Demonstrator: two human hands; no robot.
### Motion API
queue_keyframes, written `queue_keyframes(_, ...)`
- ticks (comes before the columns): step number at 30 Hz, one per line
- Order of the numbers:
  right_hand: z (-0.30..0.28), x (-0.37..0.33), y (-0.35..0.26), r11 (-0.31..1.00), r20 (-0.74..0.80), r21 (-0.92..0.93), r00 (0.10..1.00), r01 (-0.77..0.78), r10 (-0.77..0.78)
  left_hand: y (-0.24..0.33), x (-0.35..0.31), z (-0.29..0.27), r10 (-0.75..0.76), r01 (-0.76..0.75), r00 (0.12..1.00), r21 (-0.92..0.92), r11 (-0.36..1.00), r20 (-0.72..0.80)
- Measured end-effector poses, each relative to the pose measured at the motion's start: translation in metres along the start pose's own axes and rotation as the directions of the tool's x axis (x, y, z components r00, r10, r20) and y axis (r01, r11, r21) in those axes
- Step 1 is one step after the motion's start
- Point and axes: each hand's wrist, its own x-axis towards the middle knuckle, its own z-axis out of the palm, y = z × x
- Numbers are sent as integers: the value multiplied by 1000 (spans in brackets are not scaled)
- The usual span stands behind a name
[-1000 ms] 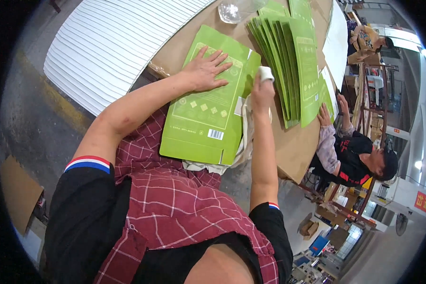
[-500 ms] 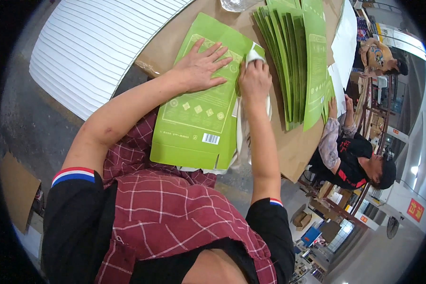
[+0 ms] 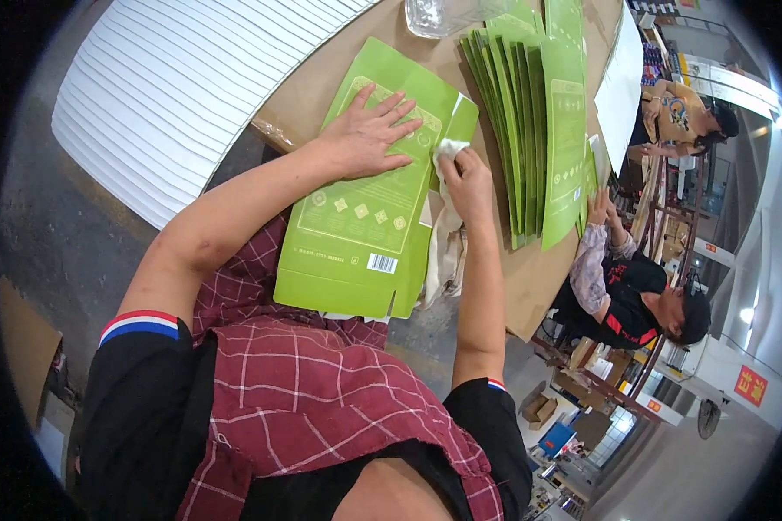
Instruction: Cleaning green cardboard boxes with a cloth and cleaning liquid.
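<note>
A flat green printed carton [image 3: 339, 269] lies on the brown-covered table in front of me, its near end overhanging the edge. My left hand [image 3: 369, 135] rests on it with the palm down and the fingers spread. At the carton's right edge my right hand [image 3: 467, 184] is closed on a white cloth [image 3: 445, 247]. One bunched end of the cloth sticks out past the fingertips onto the carton, and the rest hangs down beside the carton's right side.
Several green cartons [image 3: 557, 143] stand fanned in a row to the right. A clear plastic container [image 3: 430, 19] is at the far edge. Stacked white sheets [image 3: 191, 78] fill the left. A co-worker [image 3: 630, 291] has hands by the row's right end; another person [image 3: 682, 117] is farther off.
My right hand has drawn back a little toward me and left along the carton's right edge with the cloth. My left hand stays spread on the carton.
</note>
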Motion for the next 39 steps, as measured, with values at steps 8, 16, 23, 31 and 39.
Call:
queue_keyframes(8, 7, 47, 10, 970, -22, -198, 990, -141, 140, 0, 1, 0, 7, -7, 1000, 12, 1000, -6)
queue_keyframes(16, -1, 35, 0, 952, 192, -243, 953, -187, 236, -3, 0, 0, -4, 4, 1000, -24, 1000, 8)
queue_keyframes(23, -3, 68, -6, 911, 103, -343, 955, -230, 280, 0, 0, 0, 10, -11, 999, -25, 1000, -41)
queue_keyframes(31, -8, 34, -5, 927, 261, -254, 903, -276, 341, -2, 1, 2, 0, 0, 1000, -63, 998, -12)
queue_keyframes(39, -8, 29, -16, 929, 145, -168, 924, -330, 354, -3, 1, 0, -4, 4, 1000, -55, 998, 0)
